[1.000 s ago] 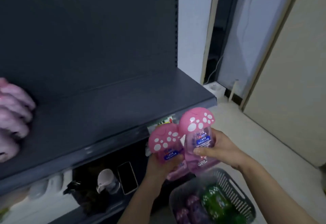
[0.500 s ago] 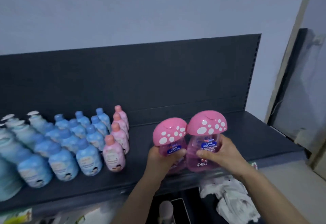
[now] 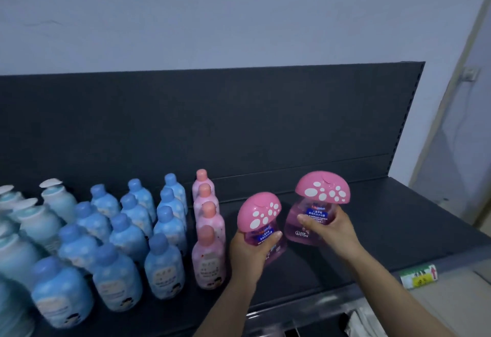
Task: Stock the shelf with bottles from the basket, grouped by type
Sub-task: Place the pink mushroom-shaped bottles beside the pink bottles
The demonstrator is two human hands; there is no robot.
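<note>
Head view: the left hand (image 3: 249,250) grips the left bottle (image 3: 259,213) and the right hand (image 3: 336,230) grips the right bottle (image 3: 322,190). Both have risen from the basket to the shelf (image 3: 385,219), just right of the pink row (image 3: 210,233), seemingly not yet set down. A new group begins.

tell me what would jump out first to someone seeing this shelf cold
The left mushroom-cap bottle and right mushroom-cap bottle, pink with white spots, catch the eye mid-frame, gripped by the left hand and right hand over the dark shelf. To their left stand a column of pink bottles and rows of blue bottles.
</note>
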